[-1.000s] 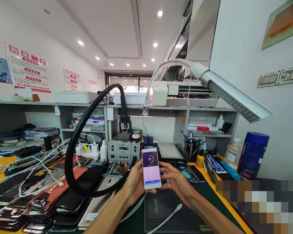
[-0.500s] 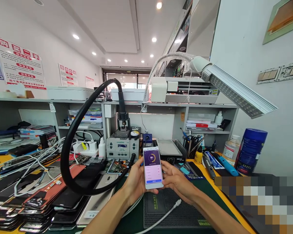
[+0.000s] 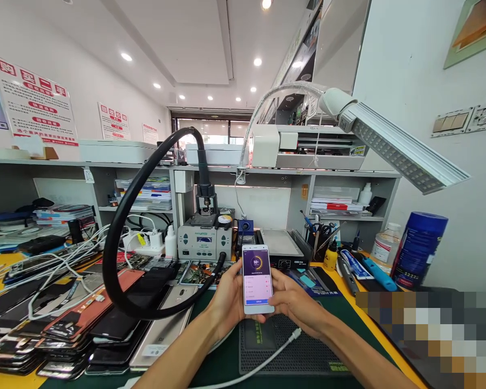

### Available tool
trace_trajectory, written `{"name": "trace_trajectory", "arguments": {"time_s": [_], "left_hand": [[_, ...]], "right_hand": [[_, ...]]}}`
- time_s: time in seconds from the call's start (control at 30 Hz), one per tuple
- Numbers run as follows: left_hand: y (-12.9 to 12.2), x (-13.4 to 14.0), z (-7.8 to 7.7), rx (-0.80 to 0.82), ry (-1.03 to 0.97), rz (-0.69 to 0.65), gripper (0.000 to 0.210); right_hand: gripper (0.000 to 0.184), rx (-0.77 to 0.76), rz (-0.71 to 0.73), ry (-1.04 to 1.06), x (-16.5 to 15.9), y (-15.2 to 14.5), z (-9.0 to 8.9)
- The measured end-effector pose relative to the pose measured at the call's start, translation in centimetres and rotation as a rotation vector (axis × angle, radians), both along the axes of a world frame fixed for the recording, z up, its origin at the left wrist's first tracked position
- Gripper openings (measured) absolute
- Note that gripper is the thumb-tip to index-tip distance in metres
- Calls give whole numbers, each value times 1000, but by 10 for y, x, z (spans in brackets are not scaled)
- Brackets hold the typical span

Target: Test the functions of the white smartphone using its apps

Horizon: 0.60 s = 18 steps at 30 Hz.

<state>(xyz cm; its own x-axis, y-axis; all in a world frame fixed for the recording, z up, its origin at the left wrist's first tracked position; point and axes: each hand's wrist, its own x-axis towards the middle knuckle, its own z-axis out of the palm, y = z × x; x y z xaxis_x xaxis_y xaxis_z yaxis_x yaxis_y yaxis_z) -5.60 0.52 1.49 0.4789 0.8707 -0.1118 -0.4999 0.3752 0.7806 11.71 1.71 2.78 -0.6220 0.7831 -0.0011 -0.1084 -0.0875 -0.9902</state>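
A white smartphone (image 3: 258, 286) is held upright over the bench, its lit screen showing a purple panel with a yellow ring and a list with a blue bar beneath. My left hand (image 3: 229, 294) is closed round its left edge, with fingertips showing below it. My right hand (image 3: 288, 296) grips the right edge, the thumb at the lower right corner of the screen. Under the hands lies a dark perforated mat (image 3: 283, 356). Across it runs a white cable (image 3: 267, 363), its plug end close to my right forearm.
Stacked phones and phone parts (image 3: 65, 335) fill the left side. A thick black hose (image 3: 109, 259) arches from a grey rework station (image 3: 204, 240). An LED lamp (image 3: 409, 148) hangs at upper right. A blue canister (image 3: 419, 248), a bottle and tools stand on the right.
The whole view has shifted slightly. Both hands still hold the phone, and my right thumb stays near its lower right corner.
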Motion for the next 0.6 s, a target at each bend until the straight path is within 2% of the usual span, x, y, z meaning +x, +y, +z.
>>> {"name": "trace_trajectory", "arguments": {"time_s": [0.2, 0.6], "left_hand": [[-2, 3, 0, 0, -7, 16, 64], [-4, 4, -1, -9, 2, -5, 65]], "right_hand": [[46, -1, -112, -69, -3, 3, -4], [42, -39, -182, -34, -5, 11, -15]]}}
